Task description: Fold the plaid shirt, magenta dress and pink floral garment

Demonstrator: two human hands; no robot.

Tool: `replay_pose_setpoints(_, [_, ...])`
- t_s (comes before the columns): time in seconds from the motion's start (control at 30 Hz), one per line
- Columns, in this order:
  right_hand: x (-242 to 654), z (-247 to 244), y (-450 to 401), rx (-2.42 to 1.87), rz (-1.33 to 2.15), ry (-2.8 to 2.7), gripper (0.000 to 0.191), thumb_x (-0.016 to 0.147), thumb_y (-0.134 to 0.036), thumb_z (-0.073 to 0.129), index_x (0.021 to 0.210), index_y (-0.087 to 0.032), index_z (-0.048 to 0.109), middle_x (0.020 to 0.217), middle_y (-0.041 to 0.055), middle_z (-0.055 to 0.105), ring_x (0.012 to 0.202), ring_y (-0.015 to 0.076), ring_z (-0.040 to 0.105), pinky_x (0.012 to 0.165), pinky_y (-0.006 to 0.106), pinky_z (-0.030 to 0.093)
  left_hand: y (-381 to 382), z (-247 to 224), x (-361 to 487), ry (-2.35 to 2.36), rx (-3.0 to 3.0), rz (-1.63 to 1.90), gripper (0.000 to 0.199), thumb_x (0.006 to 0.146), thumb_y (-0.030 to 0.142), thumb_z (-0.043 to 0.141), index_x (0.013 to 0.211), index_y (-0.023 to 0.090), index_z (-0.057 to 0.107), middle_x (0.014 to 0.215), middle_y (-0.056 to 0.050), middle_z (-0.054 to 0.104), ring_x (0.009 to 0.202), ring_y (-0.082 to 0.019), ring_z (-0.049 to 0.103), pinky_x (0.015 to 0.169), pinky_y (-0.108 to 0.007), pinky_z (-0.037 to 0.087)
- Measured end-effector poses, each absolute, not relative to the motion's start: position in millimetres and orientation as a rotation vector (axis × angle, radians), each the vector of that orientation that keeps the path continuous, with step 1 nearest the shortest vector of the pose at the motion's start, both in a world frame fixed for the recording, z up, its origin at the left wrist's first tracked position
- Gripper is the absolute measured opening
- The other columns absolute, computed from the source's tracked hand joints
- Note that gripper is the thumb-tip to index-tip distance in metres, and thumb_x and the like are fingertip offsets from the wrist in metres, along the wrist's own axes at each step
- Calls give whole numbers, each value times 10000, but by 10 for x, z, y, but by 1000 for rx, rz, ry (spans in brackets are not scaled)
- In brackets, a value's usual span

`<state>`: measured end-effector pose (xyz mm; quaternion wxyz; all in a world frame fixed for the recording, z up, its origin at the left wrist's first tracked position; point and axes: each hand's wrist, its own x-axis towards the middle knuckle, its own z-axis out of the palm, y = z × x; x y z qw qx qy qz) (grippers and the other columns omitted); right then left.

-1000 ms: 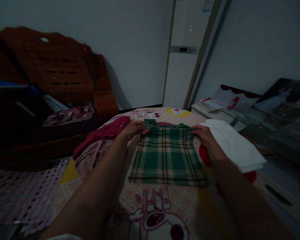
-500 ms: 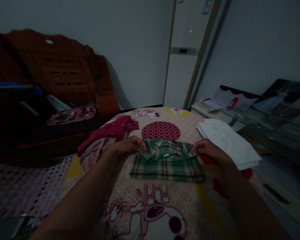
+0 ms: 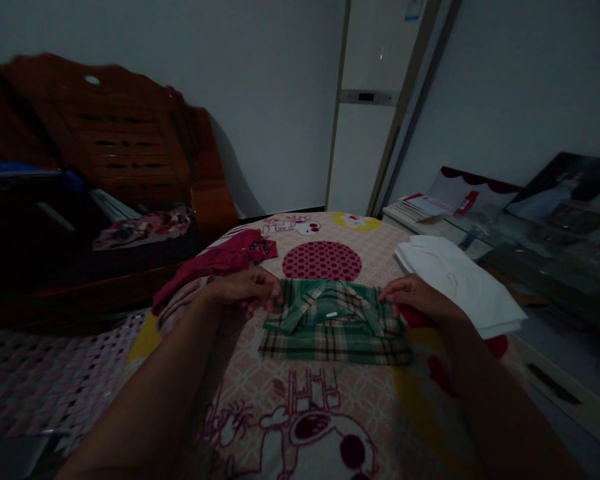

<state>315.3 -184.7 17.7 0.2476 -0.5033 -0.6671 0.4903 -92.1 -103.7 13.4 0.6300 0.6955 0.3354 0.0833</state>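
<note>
A green plaid shirt (image 3: 334, 343), folded into a flat rectangle with its collar on top, lies on the patterned cloth (image 3: 260, 383) of the table. My left hand (image 3: 245, 288) is at the shirt's upper left corner, thumb and fingers pinched on its edge. At the upper right part of the shirt, my right hand (image 3: 413, 297) has its fingertips closed on the fabric. A small white label shows inside the collar.
Crumpled magenta clothing (image 3: 220, 260) lies at the table's left, folded white cloth (image 3: 455, 283) at its right. Beyond are a wooden bench (image 3: 125, 147), a glass-topped stand (image 3: 530, 247) and a tall white appliance (image 3: 363, 147). A woven seat (image 3: 55, 373) is at lower left.
The collar part has come down flatter and spread over the folded shirt. My left hand has moved slightly left and outward; my right hand has shifted little.
</note>
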Motion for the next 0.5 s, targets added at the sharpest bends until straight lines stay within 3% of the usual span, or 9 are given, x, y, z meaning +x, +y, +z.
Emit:
replay_pose_setpoints(0.13, [2873, 101, -1795, -1379, 1149, -1671, 244, 754, -380, 662, 820, -149, 705, 572, 2, 641, 482, 118, 553, 475, 232, 429, -1137, 133, -583, 735, 1672, 445, 304, 755, 415, 736, 780, 117, 680, 678, -24, 668, 532, -86, 558, 486, -171, 407])
replay_pose_setpoints(0.27, [2615, 41, -1808, -1408, 1114, -1818, 202, 737, -359, 676, 732, -157, 683, 545, -19, 591, 471, 104, 506, 452, 216, 370, -1314, 72, -202, 634, 1859, 407, 266, 778, 379, 694, 805, 114, 683, 610, 6, 604, 547, -92, 530, 521, -187, 390])
replay_pose_setpoints(0.37, [2526, 0, -1848, -1408, 1043, -2001, 193, 698, -344, 726, 672, -160, 675, 533, -34, 553, 491, 91, 461, 467, 208, 311, -1443, 89, -70, 701, 2158, 348, 172, 770, 297, 685, 837, 139, 696, 683, 5, 636, 614, -103, 551, 558, -193, 374])
replay_pose_setpoints(0.5, [2499, -64, -1865, -1459, 826, -2196, 108, 670, -247, 745, 678, -160, 682, 549, -37, 555, 525, 92, 459, 501, 209, 281, -1540, 99, -13, 865, 2554, 246, 192, 718, 253, 714, 899, 191, 690, 817, -6, 690, 733, -158, 605, 621, -234, 386])
